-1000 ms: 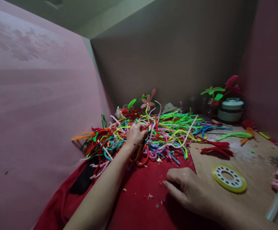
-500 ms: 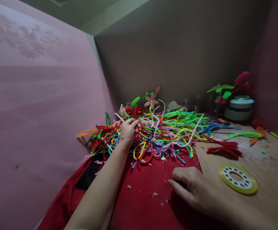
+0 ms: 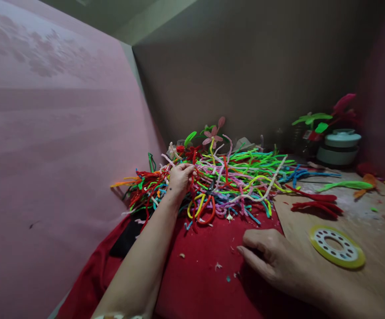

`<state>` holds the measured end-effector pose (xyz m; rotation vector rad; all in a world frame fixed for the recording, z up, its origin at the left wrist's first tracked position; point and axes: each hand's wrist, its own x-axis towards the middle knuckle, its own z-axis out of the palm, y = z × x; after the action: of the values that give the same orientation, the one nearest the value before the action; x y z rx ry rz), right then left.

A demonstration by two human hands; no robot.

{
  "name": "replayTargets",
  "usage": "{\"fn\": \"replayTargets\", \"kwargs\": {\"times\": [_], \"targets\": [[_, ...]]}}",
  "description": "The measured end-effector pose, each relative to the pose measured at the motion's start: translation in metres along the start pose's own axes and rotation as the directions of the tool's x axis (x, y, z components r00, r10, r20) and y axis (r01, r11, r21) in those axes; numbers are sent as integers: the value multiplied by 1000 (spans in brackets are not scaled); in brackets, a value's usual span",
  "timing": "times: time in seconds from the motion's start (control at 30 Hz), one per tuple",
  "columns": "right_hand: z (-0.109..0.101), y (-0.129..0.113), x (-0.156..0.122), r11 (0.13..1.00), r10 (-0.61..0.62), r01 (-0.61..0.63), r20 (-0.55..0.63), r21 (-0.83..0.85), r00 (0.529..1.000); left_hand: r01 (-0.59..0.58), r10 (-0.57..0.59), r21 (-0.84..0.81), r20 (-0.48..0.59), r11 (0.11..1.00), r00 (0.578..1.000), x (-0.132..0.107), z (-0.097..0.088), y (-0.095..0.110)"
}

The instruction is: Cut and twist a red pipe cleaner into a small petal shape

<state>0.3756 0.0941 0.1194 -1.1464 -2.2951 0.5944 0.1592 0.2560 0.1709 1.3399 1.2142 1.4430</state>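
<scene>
While the left hand (image 3: 180, 178) is sunk into the large tangled heap of multicoloured fuzzy pipe cleaners (image 3: 219, 181), I judge the step in hand to be picking a stem out of it. Its fingers are curled narrow around a few red and pink strands at the heap's near-left side. The right hand (image 3: 272, 259) lies flat on the red cloth (image 3: 195, 283), fingers loosely bent and holding nothing, well apart from the heap. I judge the next move calls for a clean pinch on one strand and a slow draw, since the stems interlock. Count: one heap, strands too many to number; one yellow-rimmed round plastic disc with holes (image 3: 337, 246) just right of the right hand; two loose red stems (image 3: 315, 201) beyond it.
</scene>
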Motion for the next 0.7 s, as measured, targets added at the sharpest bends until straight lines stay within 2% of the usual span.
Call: {"fn": "replayTargets", "kwargs": {"times": [0.2, 0.3, 0.47, 0.6, 0.7], "targets": [[2, 3, -2, 999, -37, 38, -31, 17, 999, -6, 7, 142, -6, 990, 1000, -2, -7, 8], [2, 4, -2, 999, -36, 36, -24, 20, 999, 6, -20, 278, 47, 961, 999, -5, -14, 19], [1, 3, -1, 999, -38, 39, -24, 22, 999, 8, -136, 578, 178, 816, 975, -10, -24, 32], [2, 3, -1, 999, -30, 30, -21, 22, 999, -33, -194, 736, 221, 676, 956, -16, -25, 22], [3, 4, -1, 999, -28, 29, -18, 29, 999, -72, -208, 790, 246, 609, 947, -21, -23, 12]]}}
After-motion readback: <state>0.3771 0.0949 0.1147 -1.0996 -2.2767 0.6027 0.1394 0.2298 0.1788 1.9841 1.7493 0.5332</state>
